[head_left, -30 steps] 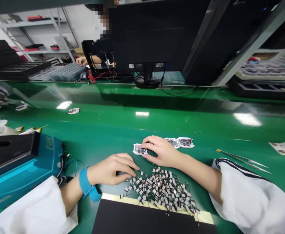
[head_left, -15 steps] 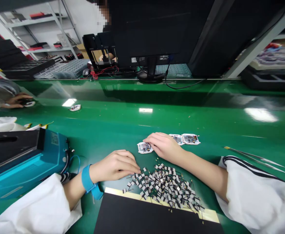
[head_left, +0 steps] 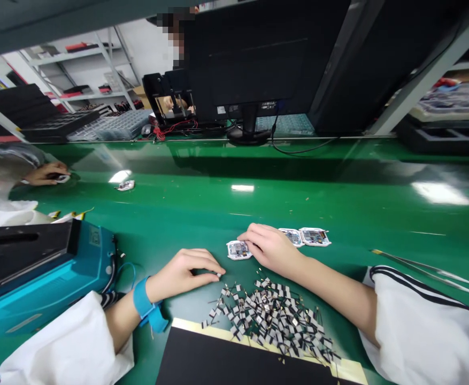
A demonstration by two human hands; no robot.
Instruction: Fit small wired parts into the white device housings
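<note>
Centrally on the bench, a loose heap of tiny black-and-white flat strip components (head_left: 272, 318) with thin wire leads spreads between the person's forearms. The left hand (head_left: 188, 272) sits at the heap's 10 o'clock, just beside it, with its fingers curled and its thumb and forefinger (head_left: 218, 275) meeting at a tiny pale speck; whether they are pinching a strip is too small to tell. The right hand (head_left: 272, 248) lies at the heap's 12 o'clock, with its fingertips on a white-framed rounded circuit module (head_left: 238, 249). Whether it is gripping the module or only resting there, the view cannot settle. Two matching white-framed modules (head_left: 308, 237) lie side by side at the hand's 2 o'clock.

All of this sits on a glossy green workbench (head_left: 338, 187). A black board with a yellow edge (head_left: 234, 358) lies at the heap's 6 o'clock, a teal machine with a black top (head_left: 45, 270) stands at 9 o'clock, and slender steel tweezers (head_left: 427, 272) lie at 3 o'clock. A blue wristband (head_left: 143, 299) circles the left wrist, and loose white sleeves (head_left: 427, 326) cover the arms. Farther off, at 10 o'clock, a co-worker's hand (head_left: 45, 174) holds a small white object, and a black monitor (head_left: 250, 69) stands at 12 o'clock.
</note>
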